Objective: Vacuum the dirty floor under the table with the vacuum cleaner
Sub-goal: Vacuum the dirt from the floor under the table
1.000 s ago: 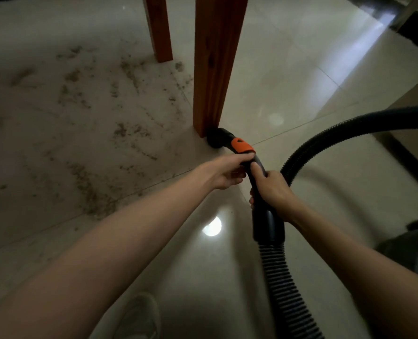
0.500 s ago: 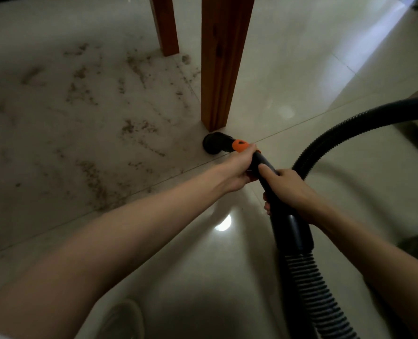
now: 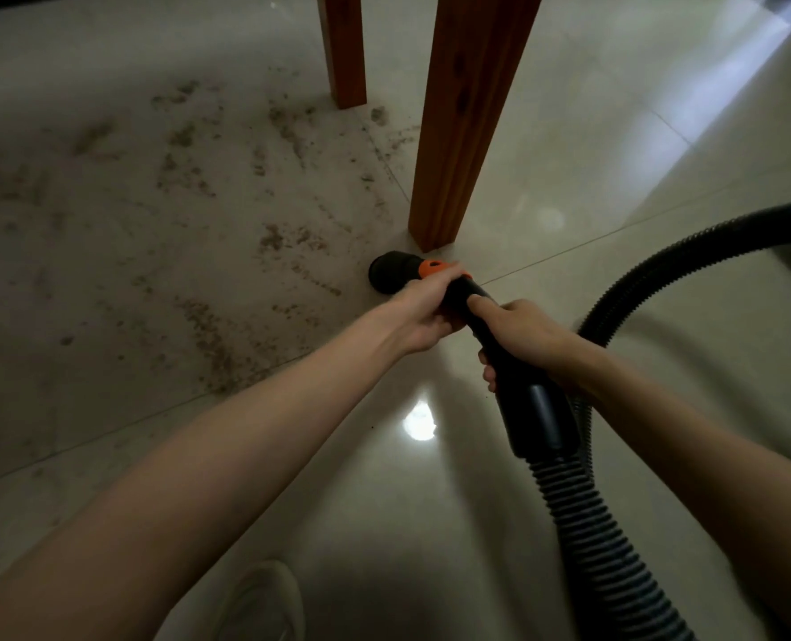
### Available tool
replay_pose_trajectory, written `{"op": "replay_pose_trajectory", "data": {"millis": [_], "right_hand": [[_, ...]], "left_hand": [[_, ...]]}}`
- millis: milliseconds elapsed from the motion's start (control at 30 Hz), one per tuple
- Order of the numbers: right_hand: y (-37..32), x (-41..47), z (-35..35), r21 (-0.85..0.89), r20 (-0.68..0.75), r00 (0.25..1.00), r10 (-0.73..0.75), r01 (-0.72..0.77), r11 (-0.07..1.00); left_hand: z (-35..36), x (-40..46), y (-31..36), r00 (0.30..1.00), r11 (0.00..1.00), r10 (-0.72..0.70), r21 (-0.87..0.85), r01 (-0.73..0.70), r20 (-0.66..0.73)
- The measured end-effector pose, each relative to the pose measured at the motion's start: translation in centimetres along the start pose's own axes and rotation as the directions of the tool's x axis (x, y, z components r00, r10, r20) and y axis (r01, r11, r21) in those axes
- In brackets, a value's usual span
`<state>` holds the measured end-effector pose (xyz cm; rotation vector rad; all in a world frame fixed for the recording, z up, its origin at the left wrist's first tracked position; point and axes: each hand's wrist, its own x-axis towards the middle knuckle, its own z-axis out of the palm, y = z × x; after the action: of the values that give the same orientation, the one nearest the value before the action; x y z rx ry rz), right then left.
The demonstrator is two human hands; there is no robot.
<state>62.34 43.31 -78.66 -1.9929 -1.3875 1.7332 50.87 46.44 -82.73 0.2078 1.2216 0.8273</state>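
The nozzle (image 3: 391, 272) sits on the floor (image 3: 569, 145) just before the near table leg (image 3: 467, 122); a second leg (image 3: 345, 48) stands behind, to the left; dirt (image 3: 208, 326) spreads leftward; the left hand (image 3: 423, 307) is ahead of the right hand (image 3: 530, 337) on the wand (image 3: 518, 386) — the hose (image 3: 661, 266) loops off right.

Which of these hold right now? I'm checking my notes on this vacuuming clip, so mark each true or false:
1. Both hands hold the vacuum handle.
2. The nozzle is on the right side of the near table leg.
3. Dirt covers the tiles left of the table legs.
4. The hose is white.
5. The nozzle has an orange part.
1. True: the left hand and right hand both grip the vacuum handle.
2. False: the nozzle sits at the foot of the near table leg, towards its left.
3. True: dirt is scattered there.
4. False: the hose is black.
5. True: an orange part sits just behind the nozzle.
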Motion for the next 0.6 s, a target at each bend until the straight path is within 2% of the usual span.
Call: {"op": "replay_pose_trajectory", "data": {"millis": [133,367,600], "right_hand": [[0.5,-0.8,0.5,-0.027,-0.011,1.000,0.009,-0.009,1.000],[2.0,-2.9,0.5,-0.045,-0.028,0.999,0.034,-0.036,0.998],[2.1,-4.6,0.5,-0.110,-0.024,0.998,0.065,-0.067,0.992]], "left_hand": [[-0.9,-0.6,-1.0,0.997,0.999,-0.042,-0.026,0.044,0.064],[-0.3,-1.9,-2.9,0.993,0.996,-0.072,-0.049,0.077,0.097],[0.4,-2.8,-5.0,0.999,0.998,-0.025,-0.064,0.026,0.026]]}}
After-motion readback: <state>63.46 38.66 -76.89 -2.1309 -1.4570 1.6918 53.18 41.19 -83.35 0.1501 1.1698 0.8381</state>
